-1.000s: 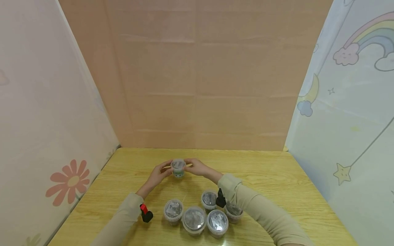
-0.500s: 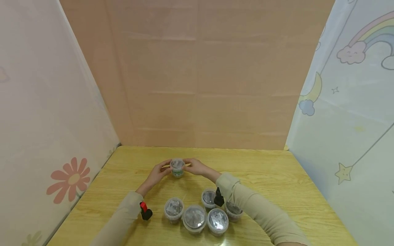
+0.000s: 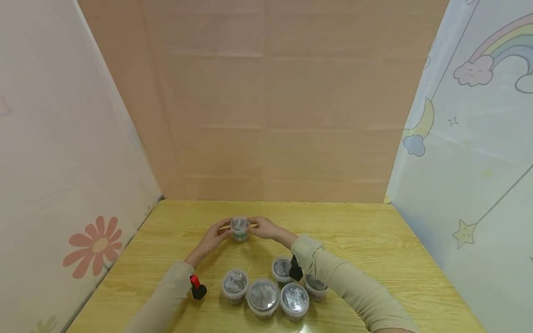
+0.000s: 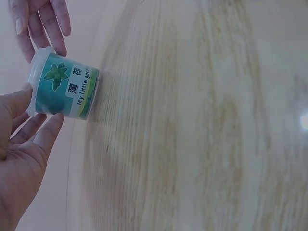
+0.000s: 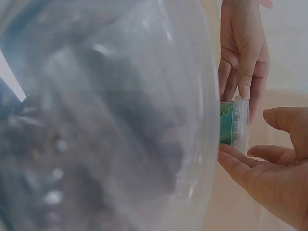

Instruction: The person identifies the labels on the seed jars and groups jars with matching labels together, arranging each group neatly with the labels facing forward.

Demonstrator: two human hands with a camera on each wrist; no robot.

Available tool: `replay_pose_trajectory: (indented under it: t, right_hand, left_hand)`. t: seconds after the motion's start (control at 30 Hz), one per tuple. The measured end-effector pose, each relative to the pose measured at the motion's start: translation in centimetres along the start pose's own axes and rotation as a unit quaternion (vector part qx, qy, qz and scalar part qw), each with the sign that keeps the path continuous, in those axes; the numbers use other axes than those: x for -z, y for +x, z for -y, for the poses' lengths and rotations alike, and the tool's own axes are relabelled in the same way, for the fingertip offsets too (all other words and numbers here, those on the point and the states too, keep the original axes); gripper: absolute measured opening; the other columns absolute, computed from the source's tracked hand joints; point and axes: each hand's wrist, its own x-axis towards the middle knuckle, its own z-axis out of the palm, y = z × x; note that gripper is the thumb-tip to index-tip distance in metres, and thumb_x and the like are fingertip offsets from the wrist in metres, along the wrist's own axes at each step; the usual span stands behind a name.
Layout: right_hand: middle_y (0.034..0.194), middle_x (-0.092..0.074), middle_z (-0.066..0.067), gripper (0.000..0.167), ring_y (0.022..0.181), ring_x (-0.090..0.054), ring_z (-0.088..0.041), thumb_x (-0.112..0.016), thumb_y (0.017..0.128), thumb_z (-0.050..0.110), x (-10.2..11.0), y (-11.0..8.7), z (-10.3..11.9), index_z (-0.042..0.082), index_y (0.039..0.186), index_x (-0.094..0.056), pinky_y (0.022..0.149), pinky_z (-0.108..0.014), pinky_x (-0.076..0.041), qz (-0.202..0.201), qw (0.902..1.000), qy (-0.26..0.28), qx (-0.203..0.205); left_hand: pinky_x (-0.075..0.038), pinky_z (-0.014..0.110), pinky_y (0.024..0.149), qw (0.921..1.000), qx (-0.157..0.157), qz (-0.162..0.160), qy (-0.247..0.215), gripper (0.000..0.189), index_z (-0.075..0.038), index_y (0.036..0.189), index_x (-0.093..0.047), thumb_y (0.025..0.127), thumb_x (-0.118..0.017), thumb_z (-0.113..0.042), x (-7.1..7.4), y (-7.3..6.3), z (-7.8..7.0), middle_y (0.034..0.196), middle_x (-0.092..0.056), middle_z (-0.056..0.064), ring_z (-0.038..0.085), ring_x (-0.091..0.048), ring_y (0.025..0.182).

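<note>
A small clear plastic tub point(image 3: 240, 230) with a translucent lid and green leaf label point(image 4: 66, 85) stands on the far part of the table. My left hand point(image 3: 213, 235) pinches its left side, thumb at the lid rim and fingers along the wall, as the left wrist view shows. From the other side my right hand point(image 3: 266, 228) touches the tub with fairly straight fingers. In the right wrist view, the right thumb point(image 5: 281, 118) stands apart from the lid.
Several lidded tubs cluster nearer me: the left one point(image 3: 235, 284), a larger one point(image 3: 263, 296), and others point(image 3: 294, 299) partly under my right forearm. One lid fills much of the right wrist view. A tan wall point(image 3: 266, 115) rises behind the wooden table point(image 3: 354, 231).
Both hands stay around the labelled tub in nearly the same place. The view shifts only slightly, and the clustered tubs have not moved.
</note>
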Motion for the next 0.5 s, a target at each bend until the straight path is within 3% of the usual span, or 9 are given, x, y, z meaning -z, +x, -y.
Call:
replay_pose_trajectory:
  t: [0.23, 0.5]
  right_hand:
    - [0.143, -0.036, -0.023, 0.051, 0.12, -0.049, -0.038, -0.049, 0.097, 0.018, -0.37, -0.07, -0.12, -0.005, 0.14, -0.033, 0.095, -0.045, -0.046, 0.006, 1.0, 0.004, 0.002]
    - [0.144, -0.035, -0.02, 0.052, 0.121, -0.049, -0.035, -0.049, 0.097, 0.02, -0.77, 0.1, -0.4, -0.003, 0.141, -0.034, 0.094, -0.043, -0.047, 0.008, 1.0, 0.004, 0.003]
  left_hand:
    - [-0.045, 0.049, 0.095, 0.9999, -0.006, -0.004, 0.009, 0.053, 0.001, 0.141, -0.034, 0.095, -0.053, -0.013, -0.11, 0.16, 1.09, 0.137, -0.04, 0.027, 0.043, -0.047, 0.119]
    - [-0.042, 0.053, 0.095, 1.0, 0.007, -0.002, 0.003, 0.053, 0.003, 0.142, -0.031, 0.095, -0.052, -0.01, -0.08, -0.29, 0.33, 0.139, -0.037, 0.027, 0.044, -0.046, 0.121]
